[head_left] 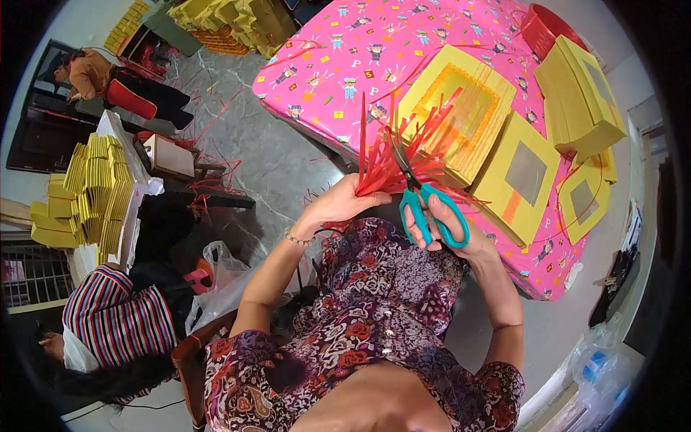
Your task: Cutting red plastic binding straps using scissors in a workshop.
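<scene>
My left hand (344, 199) is closed around the lower ends of a bunch of red plastic strips (383, 173), which fan upward in front of my chest. In my right hand (452, 225) are scissors with teal handles (450, 229), my fingers through the loops. The dark blades point up and away from me, among the strips and slightly apart. Just beyond, at the table's near edge, lies a yellow paper box (497, 79) with an orange-bordered panel; some strips overlap it.
A pink patterned tablecloth (317, 72) covers the table. More yellow pieces with grey panels (525, 173) and a red basket (543, 29) are at right. Yellow stacks (97, 191) stand on a left table. One person (119, 317) sits left; another (108, 79) is farther back.
</scene>
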Motion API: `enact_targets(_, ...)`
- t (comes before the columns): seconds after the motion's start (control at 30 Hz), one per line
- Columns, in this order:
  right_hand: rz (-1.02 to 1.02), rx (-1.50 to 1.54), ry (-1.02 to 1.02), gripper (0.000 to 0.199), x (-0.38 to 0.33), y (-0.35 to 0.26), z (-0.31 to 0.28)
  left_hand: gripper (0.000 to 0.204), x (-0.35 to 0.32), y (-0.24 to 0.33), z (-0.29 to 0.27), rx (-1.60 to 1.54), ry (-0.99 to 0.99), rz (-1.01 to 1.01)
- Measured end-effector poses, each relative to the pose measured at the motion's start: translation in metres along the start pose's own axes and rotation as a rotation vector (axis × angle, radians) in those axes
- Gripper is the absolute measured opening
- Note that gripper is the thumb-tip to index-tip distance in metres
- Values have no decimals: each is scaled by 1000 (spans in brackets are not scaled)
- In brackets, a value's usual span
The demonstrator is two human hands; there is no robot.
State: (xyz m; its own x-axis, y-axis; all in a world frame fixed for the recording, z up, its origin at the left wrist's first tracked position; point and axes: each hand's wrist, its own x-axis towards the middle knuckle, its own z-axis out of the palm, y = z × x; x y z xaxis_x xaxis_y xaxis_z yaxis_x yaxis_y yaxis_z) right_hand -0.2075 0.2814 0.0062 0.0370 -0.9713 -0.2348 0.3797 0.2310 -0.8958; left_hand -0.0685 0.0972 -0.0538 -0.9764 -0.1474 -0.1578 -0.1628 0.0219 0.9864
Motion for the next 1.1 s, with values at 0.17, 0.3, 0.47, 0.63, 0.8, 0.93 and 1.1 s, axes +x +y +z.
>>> enact_targets(0.17,65,-14,28,60,1,-4,3,31,-1,-2,-1,73,-29,11)
enact_targets(0.3,124,-16,86,58,1,-4,5,31,0,4,2,103,34,24)
enact_targets(0.47,157,-10,119,56,4,-8,5,30,-3,13,2,281,47,24)
enact_targets(0.63,138,-7,162,55,5,-8,1,29,-3,22,5,415,20,-71)
enact_targets(0.8,89,-5,235,49,3,-7,1,30,-4,19,7,288,39,-38)
enact_targets(0.93,64,-36,250,53,0,-7,2,30,-3,7,5,136,36,-5)
enact_targets(1.1,31,-19,83,62,-7,-2,2,28,1,-7,0,13,37,3)
